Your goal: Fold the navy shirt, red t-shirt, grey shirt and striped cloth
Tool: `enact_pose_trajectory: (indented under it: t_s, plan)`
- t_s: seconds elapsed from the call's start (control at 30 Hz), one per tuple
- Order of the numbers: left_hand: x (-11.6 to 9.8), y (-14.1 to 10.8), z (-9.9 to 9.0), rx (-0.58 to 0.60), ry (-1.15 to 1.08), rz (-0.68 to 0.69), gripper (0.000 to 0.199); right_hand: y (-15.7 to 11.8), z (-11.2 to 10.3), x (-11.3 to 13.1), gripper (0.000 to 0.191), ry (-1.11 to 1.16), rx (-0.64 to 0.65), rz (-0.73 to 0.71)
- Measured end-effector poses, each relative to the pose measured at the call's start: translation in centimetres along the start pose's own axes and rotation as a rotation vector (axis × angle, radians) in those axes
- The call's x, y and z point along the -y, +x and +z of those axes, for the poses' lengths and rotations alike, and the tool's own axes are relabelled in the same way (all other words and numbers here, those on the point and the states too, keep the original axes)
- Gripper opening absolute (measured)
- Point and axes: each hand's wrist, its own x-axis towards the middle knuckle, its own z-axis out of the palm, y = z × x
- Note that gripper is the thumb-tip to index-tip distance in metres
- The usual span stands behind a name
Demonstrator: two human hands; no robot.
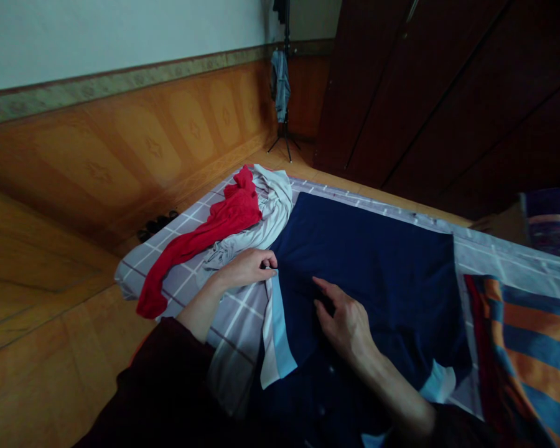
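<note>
A navy shirt [378, 255] lies spread over the bed, with a light-blue and white band [280, 342] folded across its left side. My left hand [249, 267] pinches the top end of that band at the shirt's left edge. Above the middle of the navy cloth is my right hand [348, 317], thumb and forefinger apart, holding nothing. Whether its fingertips touch the fabric I cannot tell. Another light-blue piece [438, 379] of the shirt shows beyond my right forearm. My dark sleeves cover part of the near side.
A red garment [228, 214] and a crumpled pale grey one [275, 199] lie left on the checked bedsheet [135, 264]. Orange-and-blue striped cloth [541, 336] is at the right. Beyond the bed stand a coat rack [287, 134] and a dark wardrobe [429, 93].
</note>
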Motion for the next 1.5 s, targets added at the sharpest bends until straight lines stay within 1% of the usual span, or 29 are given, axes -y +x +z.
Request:
enact_pose_trajectory:
  t_s: [0.13, 0.23, 0.3, 0.33, 0.4, 0.47, 0.5, 0.57, 0.67, 0.77, 0.83, 0.9, 0.97, 1.0, 1.07, 1.17, 1.23, 1.33, 1.43, 1.5]
  plan:
    - [0.1, 0.1, 0.1, -0.03, 0.062, 0.029, 0.006, -0.1, 0.2, 0.1, 0.039, -0.14, -0.046, -0.072]
    - [-1.1, -0.3, 0.1, -0.17, 0.127, 0.058, 0.007, -0.3, 0.1, 0.4, 0.037, -0.257, -0.12, -0.192]
    - [-2.4, -1.0, 0.2, -0.252, 0.156, 0.124, 0.006, -0.4, -0.2, 0.7, 0.036, -0.286, -0.146, -0.298]
    - [-3.1, -1.4, 0.3, -0.241, 0.176, 0.179, 0.005, -0.4, -0.4, 0.8, 0.034, -0.297, -0.124, -0.339]
    - [-4.2, -2.1, 0.8, -0.115, 0.25, 0.281, 0.005, -0.5, -0.6, 1.2, 0.029, -0.329, -0.032, -0.367]
    - [-4.6, -2.6, 1.4, 0.007, 0.366, 0.3, 0.006, -0.4, -0.7, 1.3, 0.025, -0.371, 0.043, -0.339]
    - [-4.6, -2.8, 1.7, 0.028, 0.425, 0.282, 0.005, -0.4, -0.7, 1.3, 0.025, -0.384, 0.056, -0.32]
    - [-4.3, -3.2, 2.2, 0.007, 0.512, 0.245, 0.005, -0.3, -0.6, 1.3, 0.026, -0.402, 0.048, -0.295]
    - [-4.3, -4.2, 2.4, -0.02, 0.556, 0.28, 0.01, -0.4, -1.3, 1.7, 0.027, -0.415, 0.036, -0.287]
    - [-5.5, -6.3, 2.4, -0.045, 0.416, 0.382, 0.015, -0.7, -3.4, 3.2, 0.028, -0.355, 0.017, -0.29]
    - [-6.6, -8.1, 2.5, -0.02, 0.257, 0.47, 0.016, -1.3, -5.4, 4.5, 0.027, -0.273, -0.013, -0.289]
    - [-7.5, -10.0, 2.6, 0.053, 0.149, 0.526, 0.014, -2.4, -7.3, 5.6, 0.026, -0.21, -0.039, -0.288]
    - [-7.9, -11.7, 2.9, 0.133, 0.147, 0.544, 0.013, -4.2, -8.7, 6.0, 0.023, -0.201, -0.024, -0.281]
    - [-8.0, -12.3, 3.0, 0.165, 0.179, 0.544, 0.013, -5.3, -9.0, 6.0, 0.022, -0.211, 0.004, -0.271]
    - [-7.8, -13.4, 3.4, 0.206, 0.261, 0.536, 0.018, -8.0, -9.1, 5.6, 0.021, -0.234, 0.071, -0.233]
    - [-7.0, -14.4, 4.2, 0.219, 0.309, 0.486, 0.025, -12.7, -7.9, 4.5, 0.022, -0.238, 0.126, -0.129]
    - [-6.4, -14.9, 4.8, 0.183, 0.297, 0.446, 0.03, -15.5, -6.9, 3.9, 0.024, -0.221, 0.107, -0.046]
    - [-5.5, -15.7, 5.7, 0.056, 0.248, 0.41, 0.03, -18.7, -5.7, 3.5, 0.028, -0.147, 0.059, 0.101]
    - [-5.0, -16.2, 6.6, -0.045, 0.186, 0.401, 0.025, -20.4, -4.9, 3.9, 0.03, -0.074, 0.013, 0.241]
    - [-4.9, -16.5, 7.0, -0.082, 0.162, 0.408, 0.024, -21.0, -4.5, 4.5, 0.03, -0.055, -0.009, 0.275]
